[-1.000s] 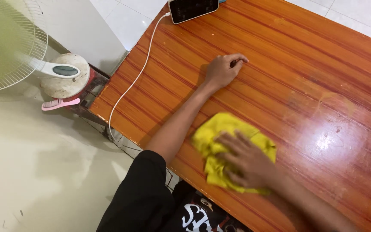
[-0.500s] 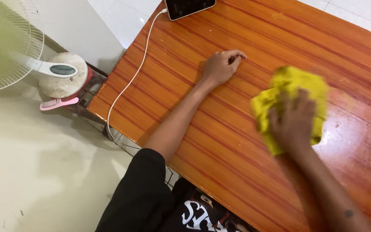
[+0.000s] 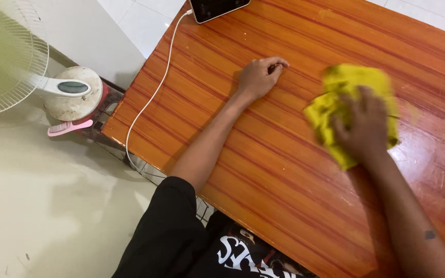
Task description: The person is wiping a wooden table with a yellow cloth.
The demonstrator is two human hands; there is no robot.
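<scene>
My left hand (image 3: 261,77) rests loosely curled, holding nothing, knuckles down on the glossy striped orange-brown wooden surface (image 3: 284,170). To its right, my right hand (image 3: 361,126) presses flat with spread fingers on a crumpled bright yellow cloth (image 3: 354,98), blurred, near the surface's right part, with bare wood all round it.

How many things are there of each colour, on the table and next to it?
Yellow: 1, the cloth under the right hand.
White: 2, the cable and the fan.
Pink: 1, the comb.
Black: 1, the phone.
Total: 5
</scene>
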